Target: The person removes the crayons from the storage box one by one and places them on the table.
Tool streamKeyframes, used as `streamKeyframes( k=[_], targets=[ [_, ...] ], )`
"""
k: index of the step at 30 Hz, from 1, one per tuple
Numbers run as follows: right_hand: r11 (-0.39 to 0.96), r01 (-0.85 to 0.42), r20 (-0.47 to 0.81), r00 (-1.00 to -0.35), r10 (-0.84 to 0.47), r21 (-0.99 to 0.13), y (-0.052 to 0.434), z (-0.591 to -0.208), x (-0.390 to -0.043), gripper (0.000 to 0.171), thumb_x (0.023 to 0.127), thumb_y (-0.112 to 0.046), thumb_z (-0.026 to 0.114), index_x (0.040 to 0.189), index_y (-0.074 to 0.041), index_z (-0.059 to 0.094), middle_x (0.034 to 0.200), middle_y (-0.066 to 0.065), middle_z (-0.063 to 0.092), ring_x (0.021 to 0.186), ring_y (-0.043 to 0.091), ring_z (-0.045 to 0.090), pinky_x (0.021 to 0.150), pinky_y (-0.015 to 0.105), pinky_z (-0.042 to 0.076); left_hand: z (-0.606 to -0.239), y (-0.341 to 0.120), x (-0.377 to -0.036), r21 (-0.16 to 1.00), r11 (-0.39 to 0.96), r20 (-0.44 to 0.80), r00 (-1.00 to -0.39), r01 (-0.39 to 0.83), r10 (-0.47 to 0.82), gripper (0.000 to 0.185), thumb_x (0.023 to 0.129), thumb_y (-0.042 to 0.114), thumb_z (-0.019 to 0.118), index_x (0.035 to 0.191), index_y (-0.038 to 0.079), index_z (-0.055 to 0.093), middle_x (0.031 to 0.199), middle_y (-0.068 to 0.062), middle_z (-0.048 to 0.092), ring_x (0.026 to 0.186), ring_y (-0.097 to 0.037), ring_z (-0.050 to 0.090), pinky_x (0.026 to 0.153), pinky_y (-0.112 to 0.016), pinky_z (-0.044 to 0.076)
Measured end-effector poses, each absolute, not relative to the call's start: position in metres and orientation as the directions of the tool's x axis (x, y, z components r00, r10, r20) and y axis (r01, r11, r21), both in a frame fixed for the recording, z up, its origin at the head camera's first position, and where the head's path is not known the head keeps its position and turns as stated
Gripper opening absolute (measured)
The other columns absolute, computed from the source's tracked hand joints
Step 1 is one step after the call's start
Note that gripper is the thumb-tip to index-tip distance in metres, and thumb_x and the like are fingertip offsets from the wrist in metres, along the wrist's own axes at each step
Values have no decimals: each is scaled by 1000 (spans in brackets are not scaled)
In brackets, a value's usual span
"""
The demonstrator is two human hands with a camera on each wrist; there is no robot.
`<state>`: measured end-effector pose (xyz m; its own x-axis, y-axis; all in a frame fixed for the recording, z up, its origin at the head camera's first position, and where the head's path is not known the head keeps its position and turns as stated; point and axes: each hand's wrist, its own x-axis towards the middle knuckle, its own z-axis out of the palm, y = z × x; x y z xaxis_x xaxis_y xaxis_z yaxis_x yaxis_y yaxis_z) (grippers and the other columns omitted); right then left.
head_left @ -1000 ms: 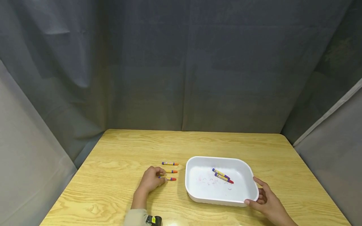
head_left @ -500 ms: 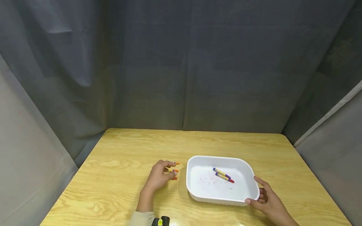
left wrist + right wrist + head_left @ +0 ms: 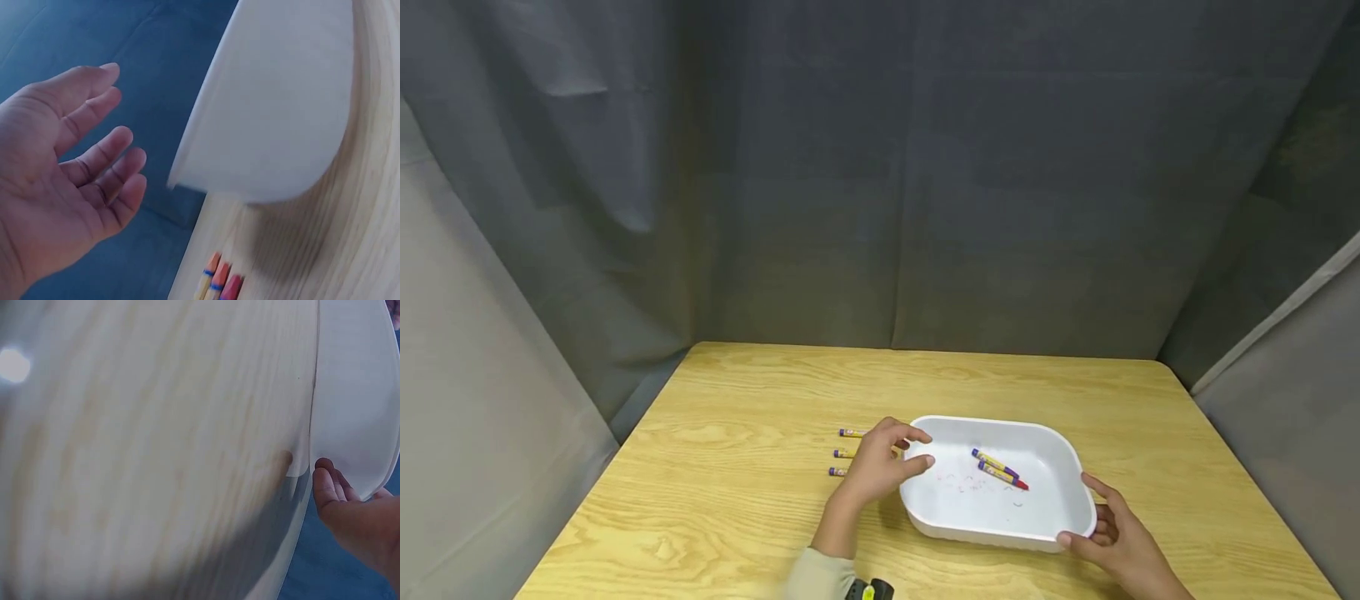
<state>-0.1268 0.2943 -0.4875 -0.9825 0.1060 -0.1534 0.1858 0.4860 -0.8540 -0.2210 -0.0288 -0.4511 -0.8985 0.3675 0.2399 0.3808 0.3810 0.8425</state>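
While the right hand [image 3: 1112, 542] holds the near right corner of the one white tray [image 3: 1060, 525], its thumb on the rim and its fingers curled against the outer wall, the left hand [image 3: 883, 462] hangs above the tray's left rim with its fingers loose and spread and nothing between them, as the left wrist view [image 3: 62, 169] shows plainly. There are five crayons in all. Three crayons [image 3: 844, 452] lie on the wooden table [image 3: 737, 467] just left of the tray, side by side in a neat row from far to near, their long axes running left to right across the table; the left hand hides their right ends in the head view, so only the purple left ends show there. The left wrist view picks up three tips [image 3: 219, 281], two orange and one red, close together beside the tray. Two crayons [image 3: 1000, 468] lie inside the tray, right of its middle, touching or nearly touching along their length; each has a yellow and purple wrapper, and the nearer one ends in a red tip. Their long axes slant from the far left down to the near right, the red tip pointing to the near right corner. The tray is a shallow rectangle with rounded corners, and its floor bears faint coloured scribbles.
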Motion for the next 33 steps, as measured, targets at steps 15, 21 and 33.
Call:
streamKeyframes(
  k=[15, 21, 33],
  targets=[
    [478, 172, -143, -985, 98, -861, 291, -489, -128, 96, 73, -19, 81, 144, -5, 19, 109, 22, 53, 89, 22, 57, 72, 24, 50, -463, 17, -241, 819, 352, 242, -830, 452, 503, 21, 76, 19, 77, 95, 10, 71, 94, -2, 59, 83, -19, 57, 69, -20, 44],
    [474, 103, -74, -994, 81, -874, 290, -488, -128, 92, 74, -16, 79, 143, -2, 20, 108, 21, 55, 88, 20, 57, 71, 23, 50, -469, 33, -251, 845, 352, 168, -825, 402, 539, 22, 74, 15, 78, 94, 8, 71, 92, -7, 62, 76, -10, 56, 68, -19, 44],
    [461, 52, -22, -997, 70, -886, 290, -485, -126, 90, 75, -14, 78, 143, 0, 21, 111, 24, 53, 90, 24, 58, 71, 23, 50, -477, 62, -266, 839, 426, 16, -798, 338, 602, 21, 72, 14, 79, 93, 13, 73, 81, 3, 62, 75, -5, 51, 60, -19, 41]
  ],
)
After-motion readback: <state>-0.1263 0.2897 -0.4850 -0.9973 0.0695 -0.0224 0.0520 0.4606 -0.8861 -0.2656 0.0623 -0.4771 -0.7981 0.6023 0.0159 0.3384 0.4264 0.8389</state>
